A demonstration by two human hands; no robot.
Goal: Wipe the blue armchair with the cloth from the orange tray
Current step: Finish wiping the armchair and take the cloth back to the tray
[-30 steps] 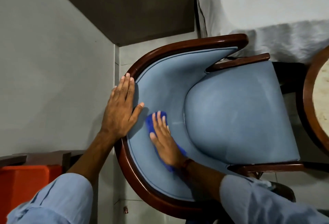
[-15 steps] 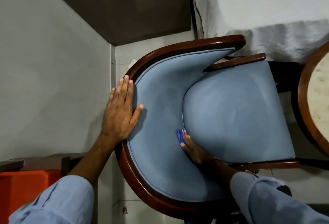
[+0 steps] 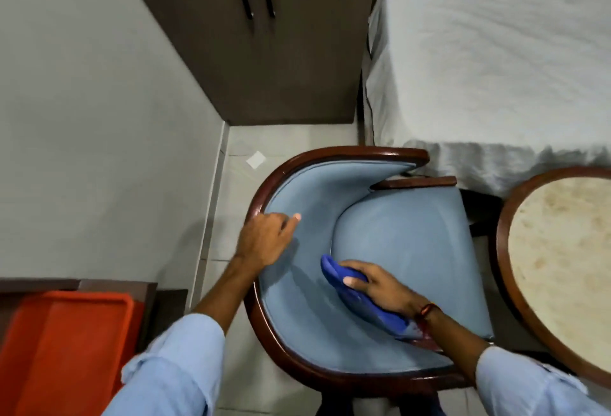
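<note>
Armchair (image 3: 396, 243): blue, wood-rimmed, beside bed (image 3: 496, 68). Cloth (image 3: 360, 300): on inner backrest by seat edge, clutched by right hand (image 3: 380, 286), fingers curled over it. Left hand (image 3: 264, 240): on backrest rim, fingers loosely bent. Orange tray (image 3: 66, 349): left of armchair.

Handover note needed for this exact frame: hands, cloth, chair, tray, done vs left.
Left hand: holds nothing, resting on the wooden rim and inner backrest of the blue upholstered armchair, bracing it.
Right hand: closed on the bright blue cloth, pressing it where the backrest meets the seat, on the near side.
Orange plastic tray: low on the left, beside the chair; no cloth shows on it.
Done: cloth fetched, wiping under way at the lower backrest.
Left: which parts are already wiped cannot be told from this frame; the seat, far side and wooden rim likely still need a pass.
</note>
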